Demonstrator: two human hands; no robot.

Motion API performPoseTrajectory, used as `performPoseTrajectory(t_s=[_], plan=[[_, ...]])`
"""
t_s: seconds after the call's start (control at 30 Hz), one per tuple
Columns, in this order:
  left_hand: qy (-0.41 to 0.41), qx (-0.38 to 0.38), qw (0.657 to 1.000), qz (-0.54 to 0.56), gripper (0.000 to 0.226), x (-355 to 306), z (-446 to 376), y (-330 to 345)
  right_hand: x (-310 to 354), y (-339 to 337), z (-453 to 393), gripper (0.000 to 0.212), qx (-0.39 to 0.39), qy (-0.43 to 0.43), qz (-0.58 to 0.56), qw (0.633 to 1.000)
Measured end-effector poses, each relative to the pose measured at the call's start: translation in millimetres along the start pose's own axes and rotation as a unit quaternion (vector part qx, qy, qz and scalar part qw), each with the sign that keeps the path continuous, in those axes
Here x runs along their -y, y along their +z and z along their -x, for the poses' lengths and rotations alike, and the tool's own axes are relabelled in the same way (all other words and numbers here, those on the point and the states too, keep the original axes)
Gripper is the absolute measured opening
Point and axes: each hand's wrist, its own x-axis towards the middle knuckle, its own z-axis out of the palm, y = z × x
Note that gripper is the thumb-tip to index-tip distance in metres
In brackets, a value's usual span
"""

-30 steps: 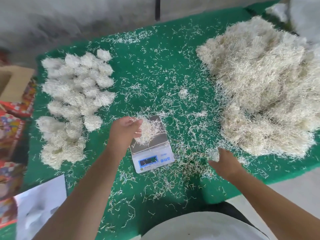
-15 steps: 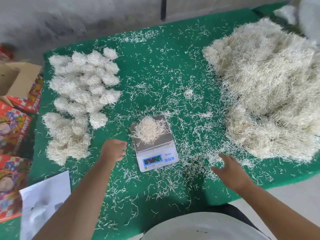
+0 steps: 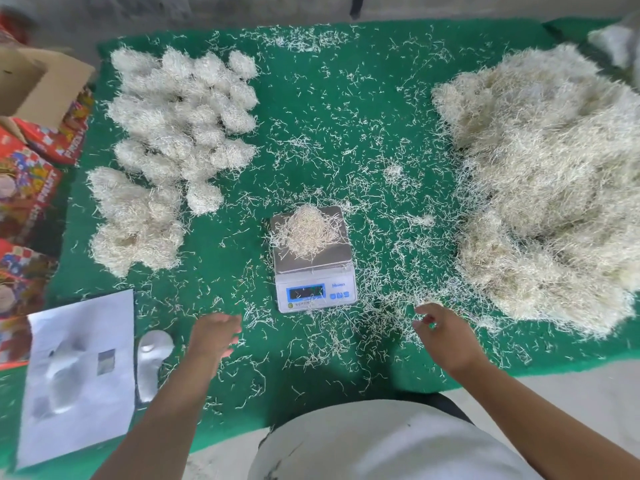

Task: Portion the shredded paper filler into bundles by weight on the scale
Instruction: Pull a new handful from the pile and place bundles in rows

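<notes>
Light, springy shred, weighed in small tufts

The big shredded paper pile (image 3: 550, 181) lies right, finished bundles (image 3: 173, 133) left, 1 tuft (image 3: 306, 232) on the scale (image 3: 313, 261); scoop underneath, it sheds. Left hand (image 3: 213, 336) and right hand (image 3: 443, 336) hover loosely curled, empty.

Showing: one scale (image 3: 315, 268) carrying one small portion (image 3: 304, 232), one large loose heap (image 3: 550, 181) at right, two hands, bundles at upper left too merged to count.
</notes>
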Motion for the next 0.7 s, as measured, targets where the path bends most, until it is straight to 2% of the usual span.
performPoseTrajectory(t_s=[0.37, 0.53, 0.7], plan=[[0.028, 0.008, 1.0, -0.003, 0.019, 11, -4, -3, 14, 7, 6, 0.034, 0.053, -0.026, 0.018, 0.998], [0.081, -0.005, 0.996, -0.028, 0.02, -24, -16, 1, 9, -1, 16, 0.031, 0.062, -0.027, 0.027, 0.997], [0.145, -0.047, 0.986, -0.073, 0.034, -75, -26, 23, -13, 0, 31, 0.025, 0.045, 0.011, 0.005, 0.999]])
